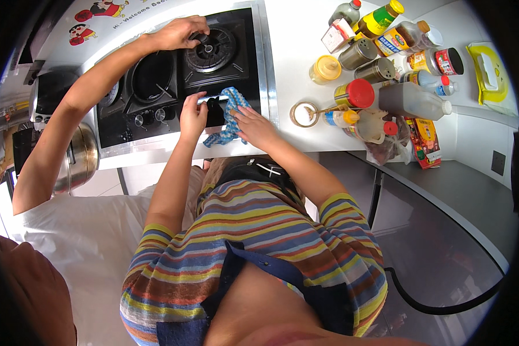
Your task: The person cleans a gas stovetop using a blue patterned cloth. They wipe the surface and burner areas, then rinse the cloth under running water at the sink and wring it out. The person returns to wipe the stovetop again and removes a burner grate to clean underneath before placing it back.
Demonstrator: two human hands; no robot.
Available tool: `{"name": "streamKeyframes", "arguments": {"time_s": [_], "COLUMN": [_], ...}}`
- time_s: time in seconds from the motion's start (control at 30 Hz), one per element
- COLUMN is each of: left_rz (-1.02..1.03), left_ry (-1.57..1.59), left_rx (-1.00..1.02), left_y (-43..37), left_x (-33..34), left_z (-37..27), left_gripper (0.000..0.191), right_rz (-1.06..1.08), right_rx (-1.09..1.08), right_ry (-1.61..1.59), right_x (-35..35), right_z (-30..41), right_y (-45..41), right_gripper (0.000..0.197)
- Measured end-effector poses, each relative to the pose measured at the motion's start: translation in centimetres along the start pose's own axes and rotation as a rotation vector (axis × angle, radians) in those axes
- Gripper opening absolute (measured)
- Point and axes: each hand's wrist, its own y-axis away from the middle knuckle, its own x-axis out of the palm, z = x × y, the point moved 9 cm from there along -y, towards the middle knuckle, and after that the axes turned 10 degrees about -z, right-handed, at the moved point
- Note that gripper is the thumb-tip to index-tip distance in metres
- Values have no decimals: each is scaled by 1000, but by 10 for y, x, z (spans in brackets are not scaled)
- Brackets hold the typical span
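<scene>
A black glass gas hob point(251, 56) lies in a white counter before me. My right hand point(256, 129) presses a blue-and-white patterned cloth point(234, 101) against the hob's front right corner, with part of the cloth draped over the metal rim. Beside it, my left hand point(193, 116) hovers or rests at the hob's front, its fingers apart and nothing seen in it. Another person's hand point(182, 33) reaches in from the left and has its fingers on a dark part at the right burner point(210, 48). Two control knobs point(160, 114) stand left of my left hand.
Bottles, shakers and jars crowd the counter on the right, among them a red-lidded jar point(354, 94) and an open bowl of white grains point(304, 114) with a spoon. A steel pot point(81, 160) is at the left. The other person in a white shirt point(91, 242) stands close on my left.
</scene>
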Motion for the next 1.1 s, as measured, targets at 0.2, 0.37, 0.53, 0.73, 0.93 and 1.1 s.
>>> {"name": "streamKeyframes", "arguments": {"time_s": [0.2,0.37,0.53,0.73,0.93,1.1], "left_rz": [10,31,85,174,817,863], "left_ry": [-151,-287,355,501,-155,-208], "left_rx": [47,118,-737,-817,1153,1115], "left_y": [-1,-25,-52,-69,-71,-44], "left_x": [-2,11,49,67,77,141], "left_z": [-8,-16,60,70,-151,-176], "left_gripper": [24,31,31,17,27,30], "right_rz": [-13,-7,-34,-34,-44,-58], "right_rx": [13,23,29,25,35,26], "right_ry": [-32,-30,-49,-66,-66,-63], "right_x": [1,3,2,3,6,6], "right_z": [-1,-1,-1,0,-5,-5], "right_y": [-1,-1,0,0,3,3], "right_gripper": [36,35,33,34,36,36]}}
